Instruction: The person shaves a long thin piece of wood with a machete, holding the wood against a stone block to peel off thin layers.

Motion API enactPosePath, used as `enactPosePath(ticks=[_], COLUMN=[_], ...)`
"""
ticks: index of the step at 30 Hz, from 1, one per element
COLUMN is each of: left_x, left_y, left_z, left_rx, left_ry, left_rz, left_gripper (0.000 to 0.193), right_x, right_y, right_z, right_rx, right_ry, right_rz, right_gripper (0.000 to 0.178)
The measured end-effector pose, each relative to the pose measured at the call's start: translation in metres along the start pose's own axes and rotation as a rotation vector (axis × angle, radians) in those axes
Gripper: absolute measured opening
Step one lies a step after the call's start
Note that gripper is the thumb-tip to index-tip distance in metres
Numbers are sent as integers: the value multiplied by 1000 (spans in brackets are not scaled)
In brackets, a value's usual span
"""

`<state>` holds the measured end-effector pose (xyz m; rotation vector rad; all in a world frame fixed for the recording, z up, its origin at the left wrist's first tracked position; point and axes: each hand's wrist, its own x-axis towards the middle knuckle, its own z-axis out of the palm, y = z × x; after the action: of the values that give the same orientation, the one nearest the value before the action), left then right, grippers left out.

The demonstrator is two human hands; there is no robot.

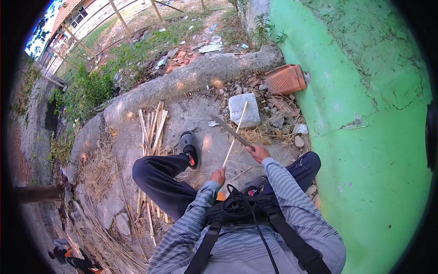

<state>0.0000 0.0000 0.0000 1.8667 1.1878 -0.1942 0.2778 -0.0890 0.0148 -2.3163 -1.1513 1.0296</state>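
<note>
My left hand (218, 176) is closed round the near end of a pale, thin wooden stick (234, 137). The stick slants up and away, its far end over a whitish stone block (243, 104). In my right hand (258, 154) is a long, dark-bladed knife (230, 130), my fingers wrapped round its handle. The blade points to the upper left and crosses the stick partway along. Whether blade and stick touch, I cannot tell. Both hands are in front of my body, between my bent knees.
Split wood strips (154, 125) lie left of my shoe (189, 148). A low concrete kerb (182, 77) curves across the far side. On the right rises a green wall (365, 150), with a terracotta tile (285, 80) and rubble at its foot. Long thin strips (107, 237) spread at lower left.
</note>
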Motion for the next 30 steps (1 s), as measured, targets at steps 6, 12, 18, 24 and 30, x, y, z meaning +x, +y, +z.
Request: enactPosePath(ticks=[6,12,18,24,30], left_x=[-4,-7,-9,-3,-11], left_y=[14,5,10,2,12], left_z=[7,-2,2,-1,0], left_rx=[11,34,59,71,65], left_ry=[-22,23,2,34,35], left_rz=[-4,18,25,35,17], left_gripper=[67,63,60,61,62], right_x=[-9,-17,-20,-17,-14], right_y=[13,-4,11,-4,10], right_z=[-23,-6,-11,-11,-23], right_rx=[-133,-104,-126,-118,-125], right_ry=[-35,0,-15,-49,-20], right_rz=[-59,-26,-57,10,63], right_gripper=[74,72,71,72,69])
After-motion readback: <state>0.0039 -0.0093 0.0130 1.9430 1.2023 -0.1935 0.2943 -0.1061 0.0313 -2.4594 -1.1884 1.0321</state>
